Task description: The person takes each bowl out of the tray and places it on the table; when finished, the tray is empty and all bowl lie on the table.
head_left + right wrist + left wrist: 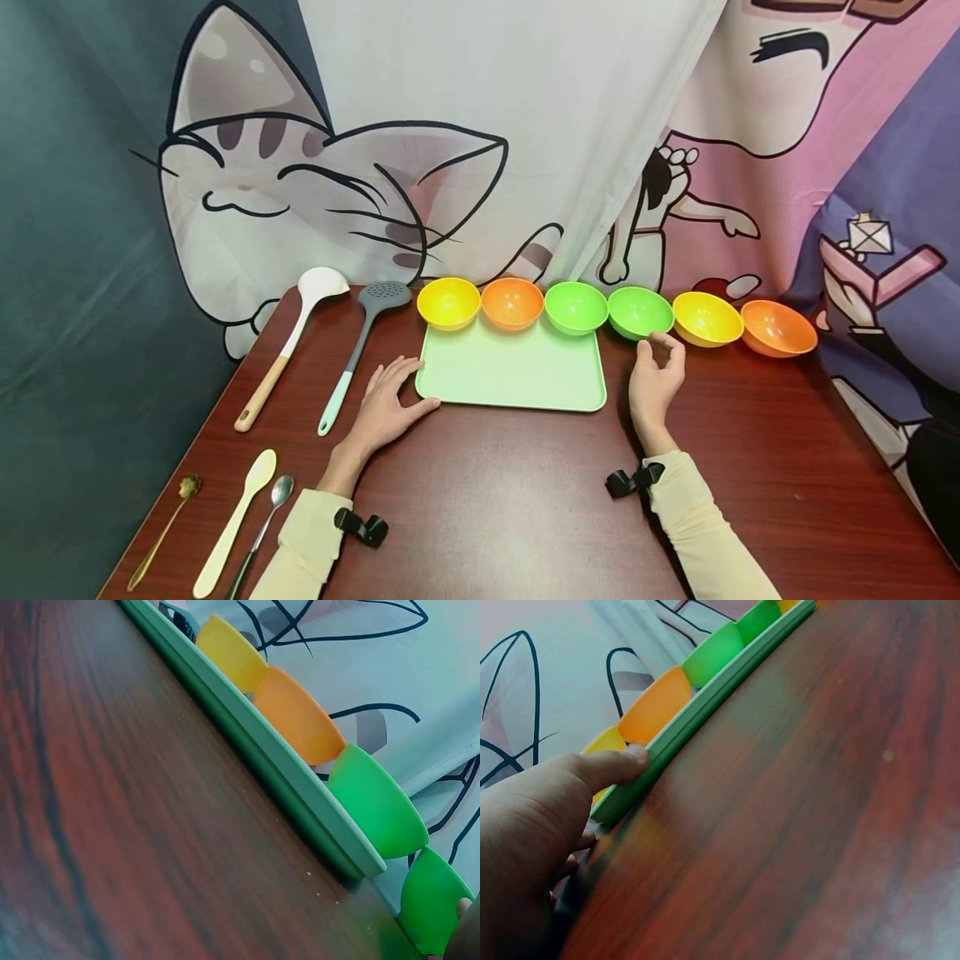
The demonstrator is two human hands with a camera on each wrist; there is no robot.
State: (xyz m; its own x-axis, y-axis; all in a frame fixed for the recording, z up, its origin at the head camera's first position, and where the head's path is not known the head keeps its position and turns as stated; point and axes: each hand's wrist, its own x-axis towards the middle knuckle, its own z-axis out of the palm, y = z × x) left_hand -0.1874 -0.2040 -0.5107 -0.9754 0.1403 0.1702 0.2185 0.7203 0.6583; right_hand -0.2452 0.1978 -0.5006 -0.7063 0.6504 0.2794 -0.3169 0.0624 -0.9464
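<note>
My left hand [387,408] lies at the front left corner of a pale green tray [517,379], fingers extended along its left side. In the left wrist view its thumb [619,766] touches the tray's edge. My right hand [655,383] is at the front of a green bowl [637,311] just right of the tray, its thumb and index finger bent together at the rim. A fingertip [464,906] meets that bowl's outer wall in the right wrist view; the other fingers are mostly hidden there. The bowl stands upright.
Along the tray's back stand a yellow bowl [448,303], an orange bowl [512,303] and another green bowl [576,307]. Farther right are a second yellow bowl [707,318] and orange bowl [778,328]. A white ladle [303,321], grey skimmer [367,333] and several spoons [238,517] lie left.
</note>
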